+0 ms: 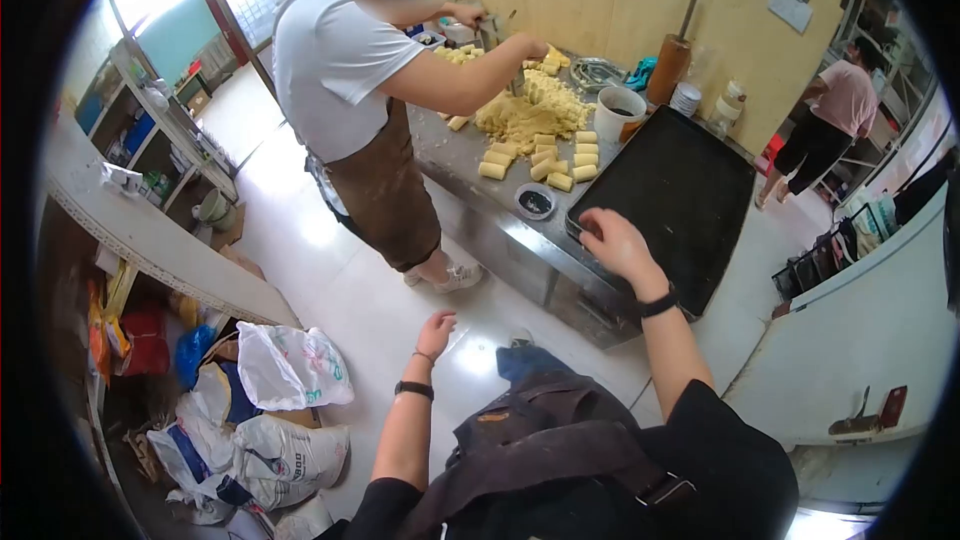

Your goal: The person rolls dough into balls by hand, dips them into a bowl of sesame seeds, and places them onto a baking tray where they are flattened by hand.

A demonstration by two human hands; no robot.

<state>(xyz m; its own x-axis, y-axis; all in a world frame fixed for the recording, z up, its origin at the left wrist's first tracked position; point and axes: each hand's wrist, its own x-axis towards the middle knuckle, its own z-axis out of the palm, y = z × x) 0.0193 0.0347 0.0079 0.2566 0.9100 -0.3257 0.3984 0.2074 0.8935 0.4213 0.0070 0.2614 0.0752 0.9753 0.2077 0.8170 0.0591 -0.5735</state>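
Observation:
My right hand (pixel 615 244) hovers at the near left edge of a large black baking tray (pixel 680 210), its fingers loosely bent and apart with nothing in them. Beside it, on the table's edge, stands a small tub of dark contents (pixel 535 202). Low in front of my body, over the floor, hangs my left hand (pixel 435 333), its fingers slightly curled and holding nothing. Short pale-yellow dough pieces (pixel 550 165) lie in rows beyond the tub. Behind them is a heap of crumbly yellow dough (pixel 530 112).
A co-worker in a brown apron (pixel 385 180) stands at the table's left, reaching over the dough. A white bucket (pixel 618 115) and a wooden roller (pixel 672 65) stand behind the tray. Sacks (pixel 290 460) lie at lower left. Another person (pixel 840 105) is at far right.

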